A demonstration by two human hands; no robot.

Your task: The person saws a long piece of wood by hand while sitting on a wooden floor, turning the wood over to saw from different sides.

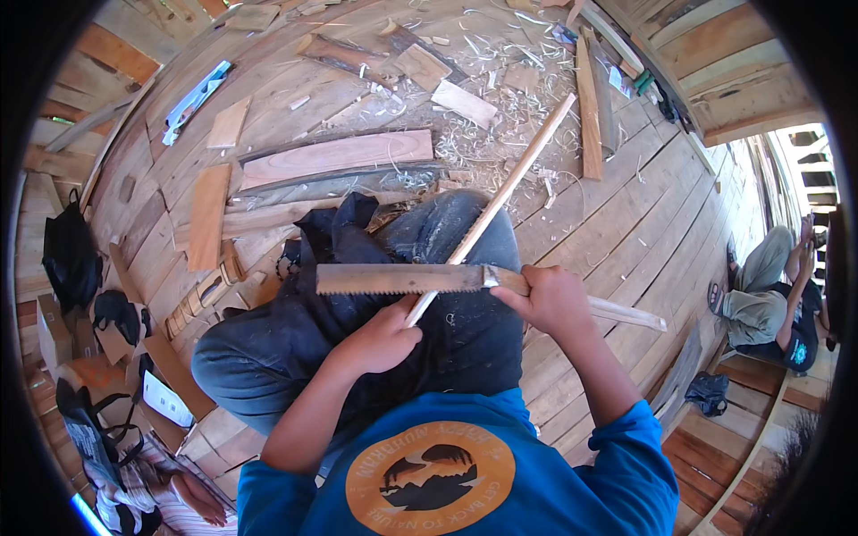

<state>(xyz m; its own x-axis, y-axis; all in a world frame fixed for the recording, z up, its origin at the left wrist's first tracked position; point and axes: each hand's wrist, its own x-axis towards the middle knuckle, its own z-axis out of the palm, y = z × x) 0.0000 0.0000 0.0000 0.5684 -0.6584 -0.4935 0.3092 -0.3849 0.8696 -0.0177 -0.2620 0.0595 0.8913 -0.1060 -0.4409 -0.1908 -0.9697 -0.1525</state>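
Observation:
My left hand (382,339) is closed around the lower end of a thin pale wooden stick (509,186), which slants up and to the right across my lap. In my right hand (550,302) is the wooden handle of a hand saw (384,279). The saw's toothed blade lies crosswise over the stick, just above my left hand, with its tip pointing left. Behind my right hand the long handle sticks out to the right. Whether the teeth have cut into the stick cannot be told.
Wood shavings (527,134) and offcuts litter the floor ahead, beside a wide board (340,159) and a narrow plank (587,107). Bags and cardboard boxes (54,330) stand at the left. Another person (778,304) sits at the far right; bare feet (198,500) show at the lower left.

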